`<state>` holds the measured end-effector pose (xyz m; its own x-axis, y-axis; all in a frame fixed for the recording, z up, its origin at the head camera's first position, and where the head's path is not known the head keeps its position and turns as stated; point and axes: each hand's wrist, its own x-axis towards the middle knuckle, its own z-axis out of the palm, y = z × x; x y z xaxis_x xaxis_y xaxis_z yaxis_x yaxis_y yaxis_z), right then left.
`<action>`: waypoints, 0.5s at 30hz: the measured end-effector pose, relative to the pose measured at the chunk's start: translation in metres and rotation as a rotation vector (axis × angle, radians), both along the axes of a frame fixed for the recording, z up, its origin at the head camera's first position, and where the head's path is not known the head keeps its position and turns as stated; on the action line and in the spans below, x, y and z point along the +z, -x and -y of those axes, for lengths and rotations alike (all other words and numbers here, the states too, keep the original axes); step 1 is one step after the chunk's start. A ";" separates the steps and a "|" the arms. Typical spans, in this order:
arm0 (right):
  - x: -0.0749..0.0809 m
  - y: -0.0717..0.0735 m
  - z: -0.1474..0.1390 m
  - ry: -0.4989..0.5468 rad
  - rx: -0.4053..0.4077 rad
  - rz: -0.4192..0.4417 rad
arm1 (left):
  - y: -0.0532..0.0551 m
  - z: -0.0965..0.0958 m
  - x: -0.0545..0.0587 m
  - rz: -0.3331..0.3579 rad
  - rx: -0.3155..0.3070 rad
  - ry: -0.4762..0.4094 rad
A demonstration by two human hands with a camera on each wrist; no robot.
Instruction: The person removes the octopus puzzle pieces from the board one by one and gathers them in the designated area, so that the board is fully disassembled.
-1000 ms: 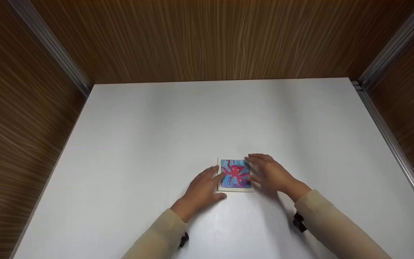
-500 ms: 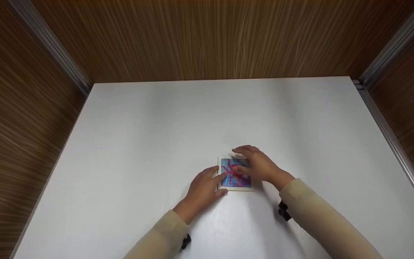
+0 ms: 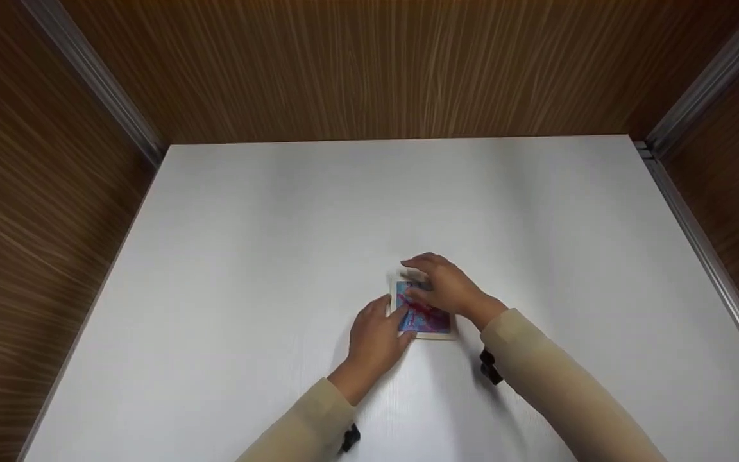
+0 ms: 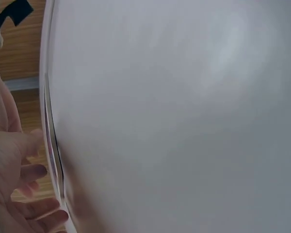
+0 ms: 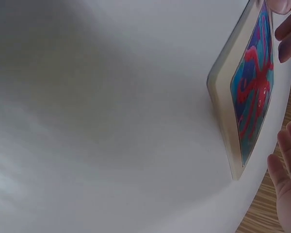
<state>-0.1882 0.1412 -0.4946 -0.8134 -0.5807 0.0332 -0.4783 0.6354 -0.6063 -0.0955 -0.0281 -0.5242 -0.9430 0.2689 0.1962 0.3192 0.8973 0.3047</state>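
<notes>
A small square board (image 3: 432, 326) with a pale border and a picture of a pink octopus on blue lies flat on the white table. The right wrist view shows the board (image 5: 257, 87) edge-on, its thick pale rim and picture visible. My left hand (image 3: 373, 337) rests at its left side, fingers spread, with fingertips at the left edge and the thumb near the lower edge. My right hand (image 3: 451, 289) is over the upper right part, fingers loosely bent, covering much of the picture. Whether the right fingertips touch the board cannot be told.
The white table top (image 3: 280, 224) stretches around the board on all sides. Brown wood-grain panels (image 3: 376, 70) stand behind and at both sides, with metal strips (image 3: 690, 218) along the corners and right edge. Dark devices (image 3: 490, 367) are on both wrists.
My right hand has moved left and away from me, from the board's right edge to over its upper part. The left hand has shifted slightly right; the board has stayed about where it was.
</notes>
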 end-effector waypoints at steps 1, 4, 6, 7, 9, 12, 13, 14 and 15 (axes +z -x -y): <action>0.000 0.000 0.001 -0.002 0.000 0.001 | -0.001 -0.001 -0.001 -0.008 0.008 0.000; -0.001 0.001 0.002 -0.007 0.003 0.005 | -0.003 -0.004 -0.002 -0.022 0.022 0.016; -0.002 0.001 0.003 -0.005 0.009 0.004 | -0.003 -0.005 -0.003 -0.027 0.028 0.024; -0.003 0.002 0.004 -0.005 0.011 0.007 | -0.003 -0.006 -0.003 -0.029 0.030 0.027; -0.004 0.002 0.005 0.000 0.016 0.009 | -0.003 -0.006 -0.004 -0.030 0.033 0.029; -0.006 0.003 0.006 0.001 0.016 0.022 | -0.003 -0.007 -0.005 -0.036 0.036 0.036; -0.006 0.003 0.006 0.004 0.016 0.032 | -0.003 -0.007 -0.005 -0.037 0.038 0.041; -0.007 0.004 0.007 0.008 0.018 0.035 | -0.003 -0.007 -0.006 -0.038 0.039 0.045; -0.008 0.004 0.007 0.013 0.019 0.040 | -0.003 -0.007 -0.006 -0.040 0.040 0.050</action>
